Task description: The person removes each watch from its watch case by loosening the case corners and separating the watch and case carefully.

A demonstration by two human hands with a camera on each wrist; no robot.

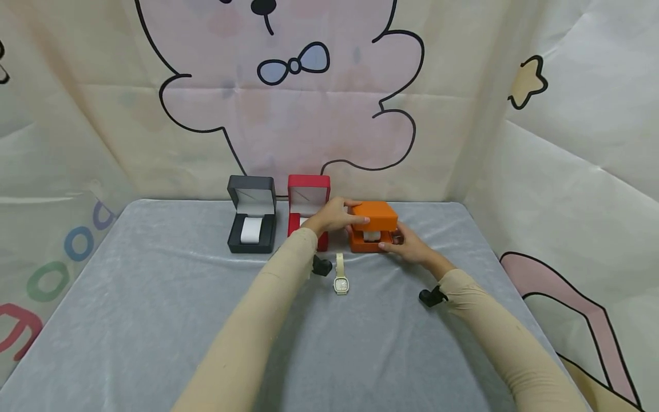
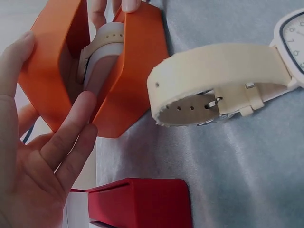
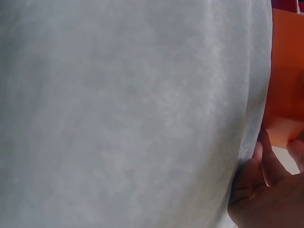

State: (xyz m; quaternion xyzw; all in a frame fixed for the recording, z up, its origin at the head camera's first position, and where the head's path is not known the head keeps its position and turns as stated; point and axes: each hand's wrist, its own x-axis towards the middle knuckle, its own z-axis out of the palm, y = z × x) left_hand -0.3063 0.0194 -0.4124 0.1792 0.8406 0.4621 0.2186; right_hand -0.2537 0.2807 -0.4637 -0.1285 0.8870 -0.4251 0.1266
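Note:
An orange watch box (image 1: 378,216) stands at the far side of the table with its lid partly lowered. My left hand (image 1: 332,216) holds the lid, thumb on its outside and other fingers along its edge. At the base's right front corner, my right hand (image 1: 412,246) grips the box, seen only partly in the right wrist view. Inside, a pale-strapped watch (image 2: 107,42) is wrapped round a white cushion (image 2: 102,66); its face is hidden. Closer to me lies a cream wristwatch (image 1: 341,284), buckled, its square dial facing up.
Left of the orange box stand an open red watch box (image 1: 309,187), partly behind my left hand, and an open dark grey one (image 1: 252,187) with a white cushion. A grey cloth (image 1: 154,297) covers the table; a printed curtain hangs behind its far edge.

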